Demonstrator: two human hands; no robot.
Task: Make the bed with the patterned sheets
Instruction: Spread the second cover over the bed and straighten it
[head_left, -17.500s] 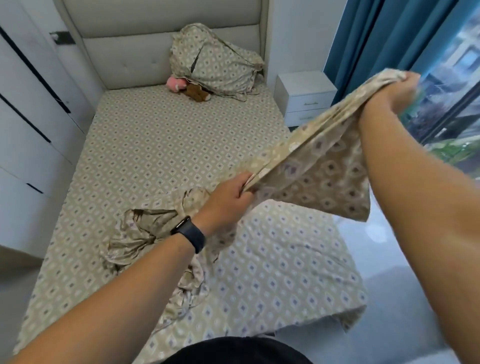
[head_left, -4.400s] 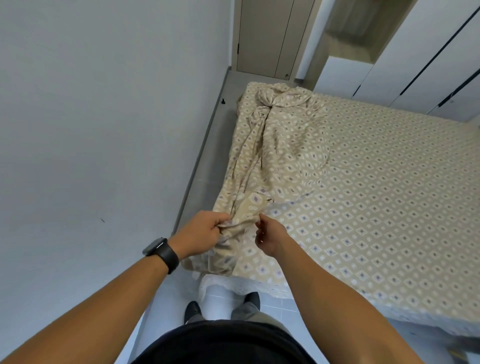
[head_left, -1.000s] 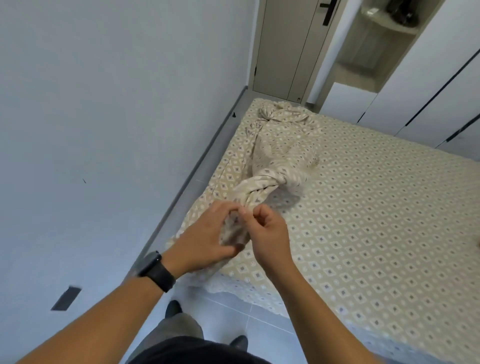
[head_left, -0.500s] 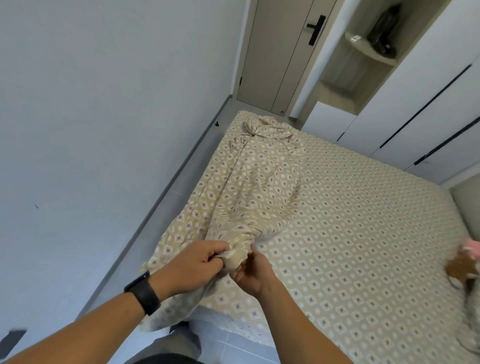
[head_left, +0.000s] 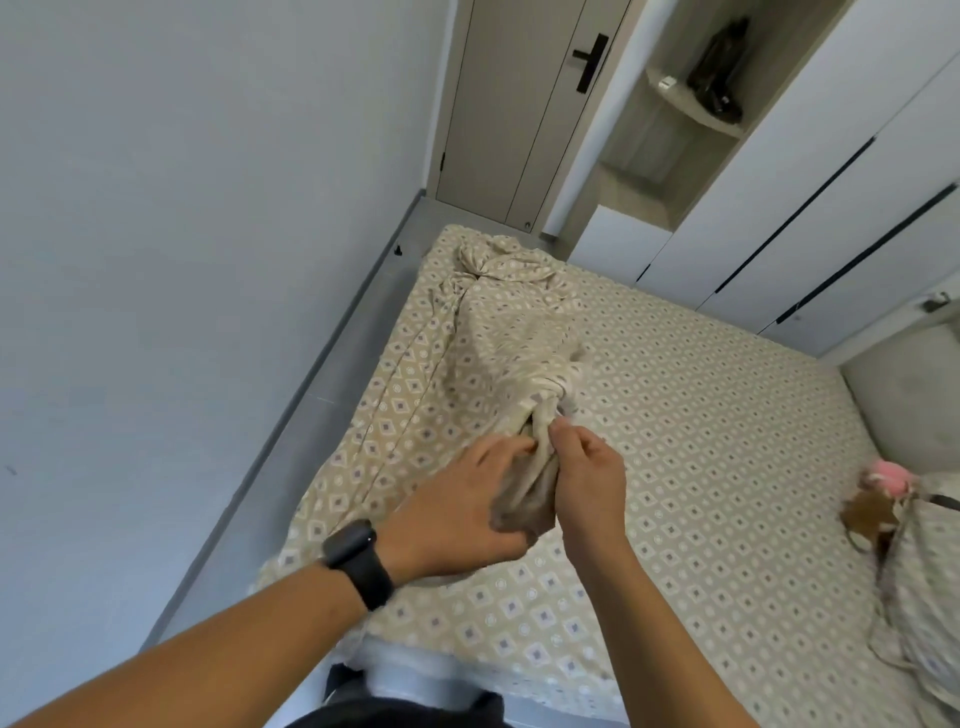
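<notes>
Beige cotton-like cloth, the loose patterned sheet lies bunched and twisted along the bed's left edge, running from centre frame toward the upper middle. It looks light, limp and easily tangled (best taken at a hem or corner, not the knotted middle). The left hand and right hand both have fingers curled round its near end, gathered between them.

A home bedroom: a bed under a patterned sheet, white wardrobe doors along its far edge, a closed door, and soft toys near the padded headboard.
</notes>
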